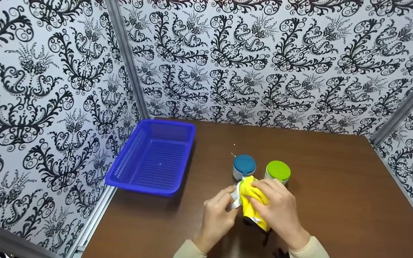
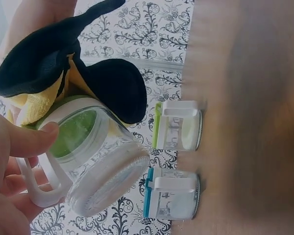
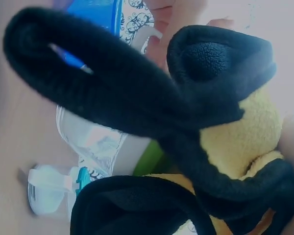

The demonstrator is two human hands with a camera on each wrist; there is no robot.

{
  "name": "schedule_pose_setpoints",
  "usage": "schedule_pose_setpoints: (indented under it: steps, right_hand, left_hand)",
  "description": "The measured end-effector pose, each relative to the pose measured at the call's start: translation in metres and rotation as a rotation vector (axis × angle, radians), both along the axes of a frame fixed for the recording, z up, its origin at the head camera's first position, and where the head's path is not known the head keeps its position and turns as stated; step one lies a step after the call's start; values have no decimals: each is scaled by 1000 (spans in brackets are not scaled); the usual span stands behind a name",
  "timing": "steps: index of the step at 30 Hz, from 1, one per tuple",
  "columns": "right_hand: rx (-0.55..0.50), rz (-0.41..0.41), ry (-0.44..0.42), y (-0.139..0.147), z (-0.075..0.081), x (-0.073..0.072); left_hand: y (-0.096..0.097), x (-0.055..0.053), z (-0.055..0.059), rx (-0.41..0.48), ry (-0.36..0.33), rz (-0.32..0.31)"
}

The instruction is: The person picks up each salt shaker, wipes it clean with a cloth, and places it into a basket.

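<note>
My left hand (image 1: 218, 213) holds a clear glass jar (image 2: 105, 178) by its white handle (image 2: 51, 188), tilted above the table. Its green lid shows through the glass in the left wrist view. A yellow cloth with black edging (image 1: 250, 206) is bunched over the lid end, gripped by my right hand (image 1: 280, 206). In the right wrist view the cloth's black loop hides much of the jar. Just beyond my hands stand a blue-lidded jar (image 1: 244, 165) and a green-lidded jar (image 1: 278, 170), both upright with white handles.
A blue plastic basket (image 1: 142, 189) with perforated sides stands at the left of the brown table (image 1: 335, 197). Patterned panels (image 1: 249, 64) enclose the back and sides, joined by metal posts (image 1: 129, 61). Small white specks lie near the blue-lidded jar.
</note>
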State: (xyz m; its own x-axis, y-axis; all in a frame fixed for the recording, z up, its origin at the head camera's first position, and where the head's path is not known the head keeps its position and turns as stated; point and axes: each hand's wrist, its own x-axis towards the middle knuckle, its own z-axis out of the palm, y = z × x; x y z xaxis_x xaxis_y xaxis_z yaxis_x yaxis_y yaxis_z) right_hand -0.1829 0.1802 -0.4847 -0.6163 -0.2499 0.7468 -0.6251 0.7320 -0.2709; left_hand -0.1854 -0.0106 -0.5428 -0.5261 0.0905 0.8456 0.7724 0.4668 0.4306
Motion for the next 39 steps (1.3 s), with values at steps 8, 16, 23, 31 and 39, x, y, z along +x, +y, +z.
schedule_pose_setpoints:
  steps: [8,16,23,31,39]
  right_hand:
    - [23,-59,-55,16,-10,-20]
    - [41,-134,-83,27,-27,-27]
    - [1,-61,-81,20,-25,-20]
    - [-68,-68,-132,14,-33,-16]
    - [-101,-39,-129,10,-38,-16]
  left_hand:
    - [1,2,0,-16,-15,19]
    - [-5,-1,-8,99,-93,8]
    - [-14,-12,-9,238,-166,44]
    - [-18,-15,-1,444,-295,109]
    - [-14,-11,10,533,-426,85]
